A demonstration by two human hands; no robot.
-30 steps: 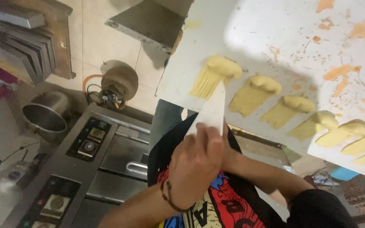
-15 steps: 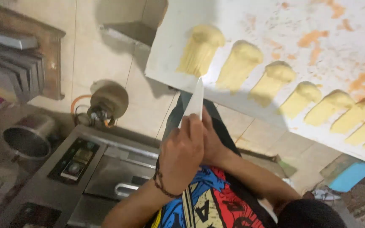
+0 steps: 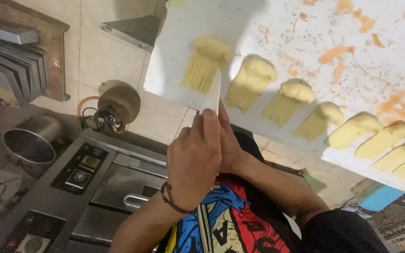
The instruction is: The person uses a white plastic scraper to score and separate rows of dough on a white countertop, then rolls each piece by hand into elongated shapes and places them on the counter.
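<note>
My left hand (image 3: pixel 193 164), with a dark bracelet at the wrist, and my right hand (image 3: pixel 230 145) are clasped together around a white scraper blade (image 3: pixel 213 96). The blade's tip rests at the near edge of a white board (image 3: pixel 174 28), just right of the leftmost dough piece (image 3: pixel 205 63). That piece is pale yellow and cut into thin strips. A row of several uncut, flattened dough pieces (image 3: pixel 251 79) runs to the right across the board. The scraper's handle is hidden inside my hands.
The board carries orange smears (image 3: pixel 338 54). Below it a grey oven with a control panel (image 3: pixel 83 168) and handle (image 3: pixel 134 201), a steel pot (image 3: pixel 29 145), a round burner with an orange hose (image 3: pixel 116 105), a rack of trays (image 3: pixel 10 65) and a blue object (image 3: pixel 376 194).
My hands have carried the blade up from below the board's edge to the right side of the leftmost dough piece. The view has shifted closer to the board.
</note>
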